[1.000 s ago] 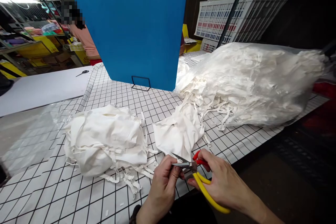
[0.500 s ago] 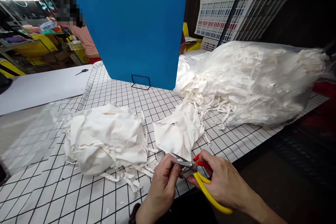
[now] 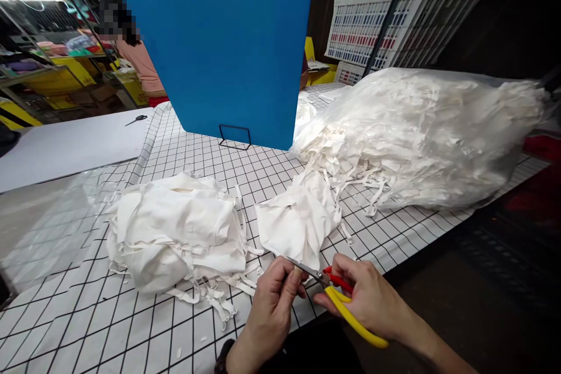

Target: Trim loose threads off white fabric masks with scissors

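Observation:
My right hand (image 3: pixel 366 298) grips scissors (image 3: pixel 346 311) with one red and one yellow handle. Their blades are closed together and point left, lying across the fingertips of my left hand (image 3: pixel 276 298). Thumb and forefinger of that hand are pinched at the near edge of a white strappy garment (image 3: pixel 291 219); the exact bit of cloth between them is hidden. To the left lies a pile of white garments (image 3: pixel 179 228), with thin straps hanging off its near side.
A large clear plastic bag (image 3: pixel 429 134) full of white garments bulges at the right. A blue board (image 3: pixel 228 47) stands upright on the gridded tablecloth (image 3: pixel 153 327), beside a black wire stand (image 3: pixel 235 137). Black scissors (image 3: pixel 137 120) rest far left. A person (image 3: pixel 142 67) is behind the board.
The scissor blades have gone from spread to closed at my left fingertips, and the handles have come closer together. My left hand and the garments stay put.

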Demonstrator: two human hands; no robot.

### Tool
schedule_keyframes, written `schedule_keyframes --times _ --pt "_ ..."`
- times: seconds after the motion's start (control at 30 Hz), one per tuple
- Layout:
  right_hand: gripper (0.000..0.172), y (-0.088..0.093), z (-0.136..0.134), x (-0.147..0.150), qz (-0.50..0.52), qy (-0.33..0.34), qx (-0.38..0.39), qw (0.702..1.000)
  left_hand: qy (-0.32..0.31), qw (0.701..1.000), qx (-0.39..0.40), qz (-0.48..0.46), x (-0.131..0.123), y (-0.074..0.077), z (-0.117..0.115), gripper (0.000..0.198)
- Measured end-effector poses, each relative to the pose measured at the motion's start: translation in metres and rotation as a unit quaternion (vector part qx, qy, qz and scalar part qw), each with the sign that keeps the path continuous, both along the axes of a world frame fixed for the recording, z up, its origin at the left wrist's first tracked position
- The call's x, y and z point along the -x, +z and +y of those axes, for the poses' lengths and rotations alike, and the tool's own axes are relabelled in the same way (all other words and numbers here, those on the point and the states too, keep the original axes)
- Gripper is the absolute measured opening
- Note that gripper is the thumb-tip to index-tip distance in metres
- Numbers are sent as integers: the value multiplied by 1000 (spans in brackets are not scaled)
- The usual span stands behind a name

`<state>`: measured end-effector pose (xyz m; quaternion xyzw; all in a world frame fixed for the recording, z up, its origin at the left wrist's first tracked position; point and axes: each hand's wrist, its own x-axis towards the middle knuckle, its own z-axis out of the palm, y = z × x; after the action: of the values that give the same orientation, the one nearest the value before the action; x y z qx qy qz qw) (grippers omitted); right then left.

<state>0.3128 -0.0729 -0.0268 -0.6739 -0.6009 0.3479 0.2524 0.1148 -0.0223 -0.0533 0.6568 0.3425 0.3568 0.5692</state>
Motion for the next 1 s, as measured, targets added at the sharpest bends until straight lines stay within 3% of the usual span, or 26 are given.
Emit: schedule_keyframes --times 0.1,0.23,0.37,0.47,0.53,0.6,0.7,0.8,0.9,1.0 --pt "46 -9 4 -4 207 -26 66 976 15 1000 16 -19 -2 -1 1 24" --pt "49 -18 11 8 414 -63 148 896 -5 999 -23 -35 -12 2 -1 20" --pt "35 -23 22 26 509 -164 88 840 -56 995 -85 -19 -22 6 -12 19" --pt "29 -18 35 22 499 -188 13 846 -43 991 -128 5 -19 0 -19 19" --pt "26 -7 45 13 477 -203 -47 854 24 991 -131 16 -14 -10 -17 20" --pt "24 9 54 3 467 -197 -90 858 130 988 -86 23 -12 -21 -7 22" --pt "21 38 67 -2 473 -145 -115 862 223 974 -5 37 -25 -32 21 45" --pt "20 68 81 5 482 -79 -127 864 196 980 -16 32 -52 -26 53 64" --pt "18 95 94 10 494 -11 -136 859 149 988 -25 -22 -74 -9 80 48" --pt "15 123 103 2 496 29 -156 854 145 988 -26 -44 -72 5 103 29"
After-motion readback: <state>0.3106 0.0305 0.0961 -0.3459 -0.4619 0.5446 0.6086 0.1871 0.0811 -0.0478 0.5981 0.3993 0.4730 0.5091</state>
